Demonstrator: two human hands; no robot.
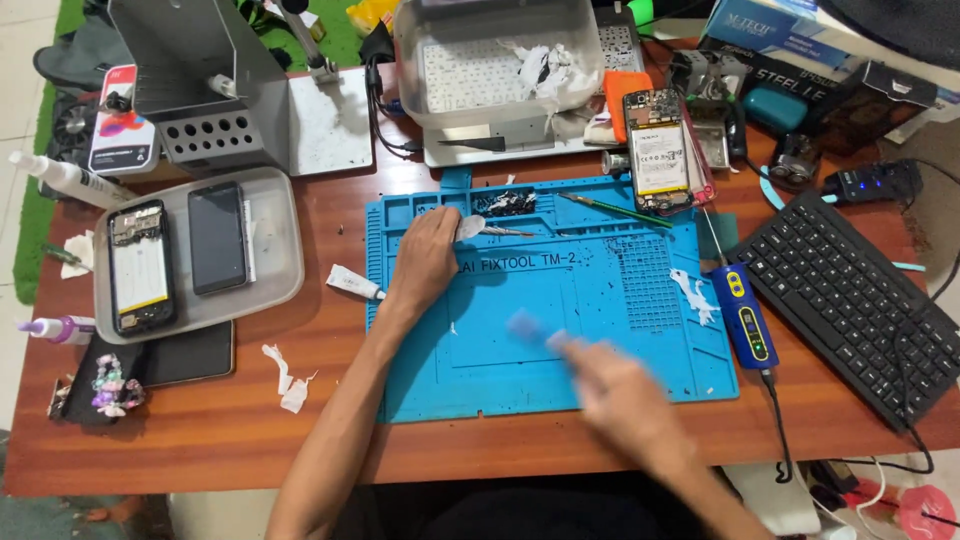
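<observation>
My left hand [425,255] rests on the upper left of the blue repair mat [610,340], fingers curled over a small white wad [470,226] beside tweezers [505,231]. My right hand [610,385] is blurred with motion over the mat's lower middle, and a pale small thing [525,325] shows at its fingertips; what it is cannot be made out. An opened phone [658,150] with its battery showing lies at the mat's far right corner. A green-handled tool [612,209] lies near it.
A grey tray [275,270] at left holds two phones. A white glue tube [352,283] lies by the mat's left edge. A blue electric tool [745,318] and a black keyboard [850,300] sit to the right. A clear tub [500,60] and metal stand [215,90] are behind.
</observation>
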